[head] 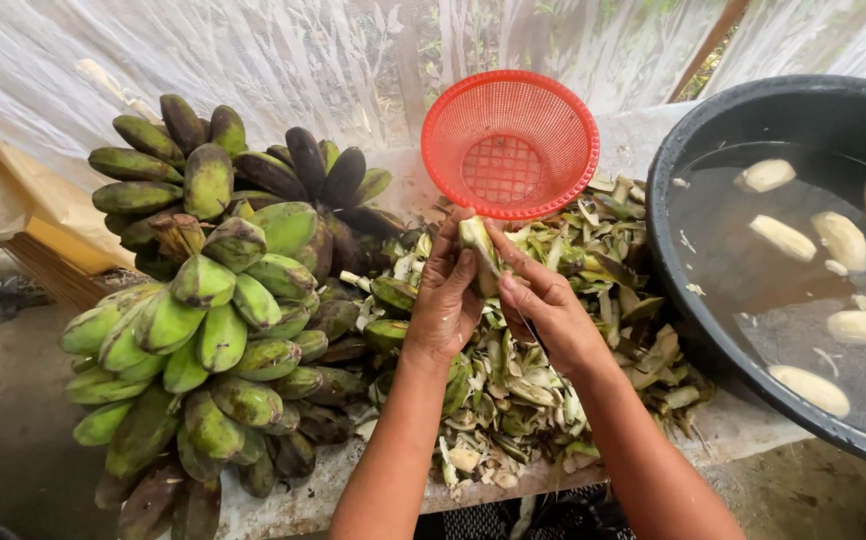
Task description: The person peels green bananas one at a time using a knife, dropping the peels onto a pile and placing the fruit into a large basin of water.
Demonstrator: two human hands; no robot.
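My left hand grips a partly peeled green banana held upright over the peel heap. My right hand presses against the banana's side and holds a thin dark-handled knife, its blade laid along the fruit. A heap of green and pale peels lies under both hands. To the left sits a large bunch of green bananas.
A red plastic sieve basket leans behind the peels. At right stands a black tub of water with several peeled pale bananas floating. White netting hangs behind. The table edge runs near me.
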